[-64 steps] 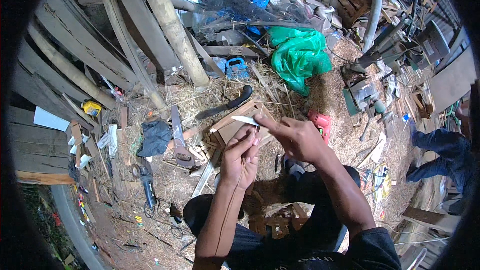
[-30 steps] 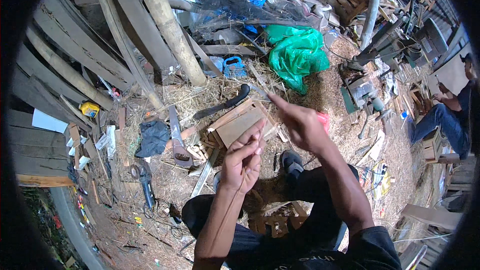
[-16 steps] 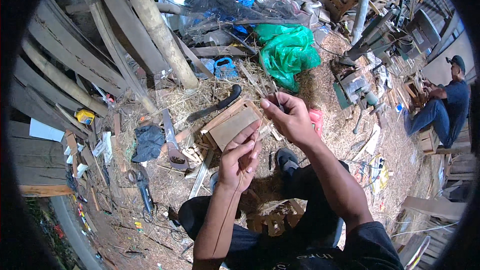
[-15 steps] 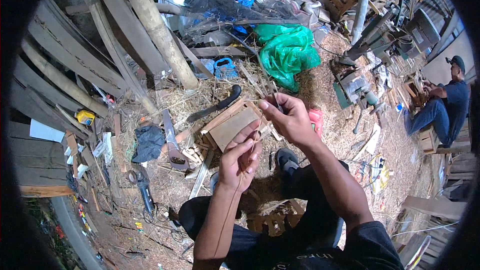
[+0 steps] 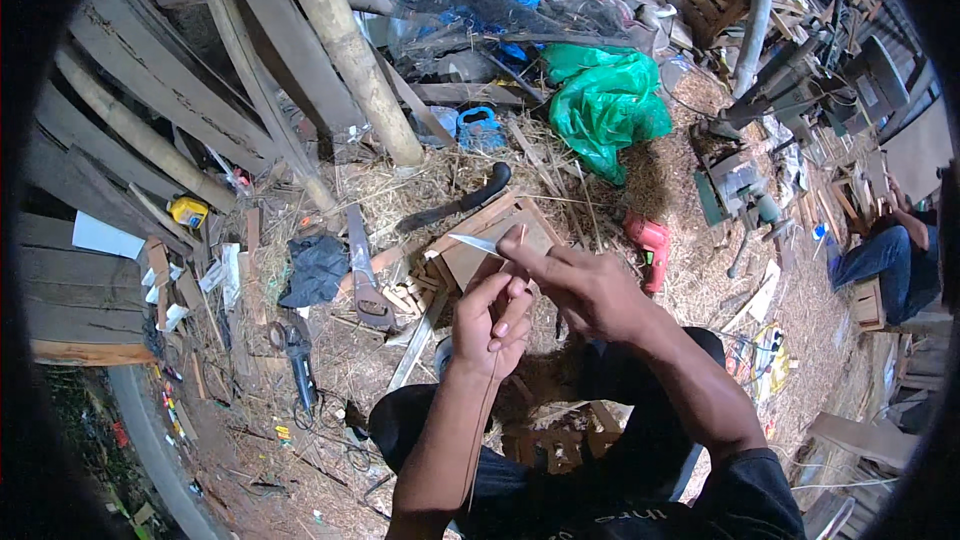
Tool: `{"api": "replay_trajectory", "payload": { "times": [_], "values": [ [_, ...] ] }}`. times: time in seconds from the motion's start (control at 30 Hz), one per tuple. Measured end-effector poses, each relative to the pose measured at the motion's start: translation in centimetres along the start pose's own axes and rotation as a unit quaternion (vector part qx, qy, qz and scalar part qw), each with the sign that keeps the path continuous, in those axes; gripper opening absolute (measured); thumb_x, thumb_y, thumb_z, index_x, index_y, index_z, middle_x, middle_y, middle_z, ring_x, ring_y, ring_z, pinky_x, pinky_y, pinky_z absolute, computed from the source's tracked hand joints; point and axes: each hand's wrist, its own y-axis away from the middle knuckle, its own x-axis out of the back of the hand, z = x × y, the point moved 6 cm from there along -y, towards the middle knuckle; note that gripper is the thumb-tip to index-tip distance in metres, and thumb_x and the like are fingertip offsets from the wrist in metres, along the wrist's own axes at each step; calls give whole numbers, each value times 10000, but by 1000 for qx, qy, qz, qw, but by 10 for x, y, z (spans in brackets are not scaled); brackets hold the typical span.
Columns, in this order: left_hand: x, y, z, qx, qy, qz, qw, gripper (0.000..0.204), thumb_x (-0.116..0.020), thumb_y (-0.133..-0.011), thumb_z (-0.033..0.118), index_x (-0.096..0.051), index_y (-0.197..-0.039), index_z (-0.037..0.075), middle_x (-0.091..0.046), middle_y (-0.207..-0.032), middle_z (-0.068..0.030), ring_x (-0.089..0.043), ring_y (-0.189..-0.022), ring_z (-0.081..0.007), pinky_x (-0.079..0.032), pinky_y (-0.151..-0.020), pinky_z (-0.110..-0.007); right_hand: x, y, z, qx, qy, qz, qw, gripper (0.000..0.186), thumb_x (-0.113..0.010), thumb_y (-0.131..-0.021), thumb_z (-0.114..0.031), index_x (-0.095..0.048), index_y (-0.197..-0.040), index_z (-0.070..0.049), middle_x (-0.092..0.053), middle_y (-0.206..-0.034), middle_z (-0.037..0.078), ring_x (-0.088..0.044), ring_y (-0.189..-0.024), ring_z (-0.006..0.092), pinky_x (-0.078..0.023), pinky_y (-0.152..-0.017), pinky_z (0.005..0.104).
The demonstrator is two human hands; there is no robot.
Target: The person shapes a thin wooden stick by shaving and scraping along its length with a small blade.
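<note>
My right hand (image 5: 598, 292) is closed around a knife (image 5: 472, 240) with a narrow, pointed blade; its handle is hidden in my fingers. The blade points left, just above my left fingertips. My left hand (image 5: 488, 325) is closed on a thin, pale strip of wood or bamboo (image 5: 484, 410), which trails down along my left forearm. Both hands meet at the strip's upper end, so the contact between blade and strip is partly hidden. Beneath them on the ground sits a wooden box (image 5: 464, 268), with a dark curved tool handle or sheath (image 5: 455, 210) beyond it.
A handsaw (image 5: 369, 290) and an angle grinder (image 5: 301, 370) lie left, a red power drill (image 5: 650, 248) right. Green plastic sheeting (image 5: 605, 110) lies ahead. A bench machine (image 5: 740, 190) stands far right, near another seated person (image 5: 885, 260). Wood shavings cover the ground.
My right hand has come down and left, from above my left hand to against it. The knife blade has swung from upright to pointing left. My view has shifted slightly.
</note>
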Motion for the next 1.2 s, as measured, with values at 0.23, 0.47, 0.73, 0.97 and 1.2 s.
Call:
{"api": "replay_trajectory", "payload": {
  "times": [0.23,0.47,0.73,0.97,1.2],
  "values": [
    [-13,4,1,10,23,-74,997,464,-349,-1003,92,-290,-1461,45,-481,-804,-31,-330,-419,-36,-279,-305,-151,-2,2,4,12,81,-41,996,785,-628,-731,-60,-406,-1433,-334,-548,-776,100,-594,-616,317,-499,-542,422],
    [-17,3,-2,17,7,-99,995,453,-309,-1014,68,-267,-1463,33,-453,-808,-44,-330,-413,-33,-281,-282,-143,15,-3,24,-22,82,102,991,668,-576,-767,70,-490,-1391,-149,-486,-676,115,-519,-564,244,-444,-540,378],
    [-16,-1,0,1,29,-82,996,465,-298,-1020,71,-225,-1478,50,-444,-796,-43,-320,-410,-28,-282,-281,-145,5,6,9,11,-28,-36,999,660,-595,-778,7,-458,-1403,-153,-556,-760,176,-574,-660,375,-462,-612,440],
    [-20,0,-1,27,50,-130,990,460,-313,-1023,87,-245,-1477,56,-413,-789,-20,-299,-410,-19,-261,-286,-143,6,6,11,-1,90,-49,995,683,-598,-775,-17,-446,-1417,-195,-551,-737,155,-588,-632,348,-467,-576,426],
    [-23,6,-1,22,37,-148,988,437,-341,-1024,97,-306,-1457,53,-399,-788,-11,-277,-399,-7,-244,-285,-141,39,0,27,-33,-26,136,990,663,-515,-754,122,-476,-1389,-64,-500,-691,114,-484,-594,199,-436,-588,297]
  ]
}}
